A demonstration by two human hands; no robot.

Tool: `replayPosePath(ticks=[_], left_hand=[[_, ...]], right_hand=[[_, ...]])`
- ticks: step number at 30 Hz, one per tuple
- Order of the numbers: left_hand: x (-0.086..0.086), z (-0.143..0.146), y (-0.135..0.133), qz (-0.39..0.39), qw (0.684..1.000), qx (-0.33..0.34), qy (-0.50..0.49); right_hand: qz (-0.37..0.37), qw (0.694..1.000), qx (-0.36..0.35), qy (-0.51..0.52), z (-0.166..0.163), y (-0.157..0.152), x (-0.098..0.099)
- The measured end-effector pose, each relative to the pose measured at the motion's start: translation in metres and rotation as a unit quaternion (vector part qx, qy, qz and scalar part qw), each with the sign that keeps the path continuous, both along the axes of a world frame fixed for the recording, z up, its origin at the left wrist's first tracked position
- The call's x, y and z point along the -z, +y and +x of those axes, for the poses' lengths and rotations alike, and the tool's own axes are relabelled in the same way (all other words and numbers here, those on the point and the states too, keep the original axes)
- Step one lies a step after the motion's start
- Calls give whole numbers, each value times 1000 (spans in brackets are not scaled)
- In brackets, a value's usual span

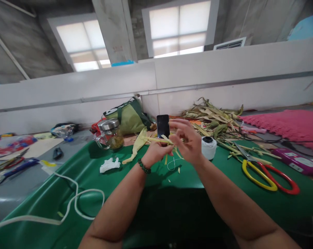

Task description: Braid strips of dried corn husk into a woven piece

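Observation:
My left hand (156, 151), with a dark bead bracelet on the wrist, is closed around pale green leaf strips (156, 140) held over the green mat (135, 186). My right hand (187, 141) is beside it with curled, parted fingers at the strips' right end. A thin white thread (172, 163) hangs below the hands. A white thread spool (208, 147) stands just right of my right hand. A black phone (163, 126) stands upright behind the hands.
A leaf pile (213, 119) lies at the back right. Yellow and red scissors (265, 171) lie on the right. A glass jar (110, 134), green bag (129, 117), crumpled tissue (109, 164) and white cord (76, 200) are on the left; pink cloth (288, 124) far right.

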State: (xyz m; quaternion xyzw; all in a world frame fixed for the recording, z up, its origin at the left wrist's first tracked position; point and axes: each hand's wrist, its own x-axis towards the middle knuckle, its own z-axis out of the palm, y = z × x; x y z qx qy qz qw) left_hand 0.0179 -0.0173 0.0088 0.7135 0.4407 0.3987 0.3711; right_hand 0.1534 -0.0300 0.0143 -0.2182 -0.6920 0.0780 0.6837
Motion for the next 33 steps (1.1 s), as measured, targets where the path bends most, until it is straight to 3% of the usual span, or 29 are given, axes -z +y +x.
replayPosePath(ticks=[3, 6, 9, 17, 23, 26, 28, 31, 33], left_hand=[[-4, -7, 0, -2, 1000, 7, -15], [-5, -10, 2, 25, 1000, 17, -6], [-4, -10, 2, 41, 998, 34, 14], [3, -7, 1, 15, 985, 168, 21], [-1, -11, 0, -26, 990, 140, -20], [-4, -14, 2, -23, 993, 97, -62], [-4, -16, 6, -21, 992, 64, -108], [-4, -19, 11, -36, 982, 40, -180], [-5, -20, 12, -59, 976, 36, -208]], right_hand=[[-117, 993, 5, 26, 7, 10, -4], [-228, 970, -49, -65, 6, 18, -4], [-286, 951, -101, -51, 2, 20, -3], [-333, 905, -164, 207, 7, 33, -2], [-287, 909, -136, 268, 23, 47, -3], [-283, 929, -120, 207, 27, 44, -4], [-295, 946, -105, 80, 25, 38, -6], [-315, 939, -101, -98, 21, 29, -7], [-308, 937, -99, -132, 19, 26, -8]])
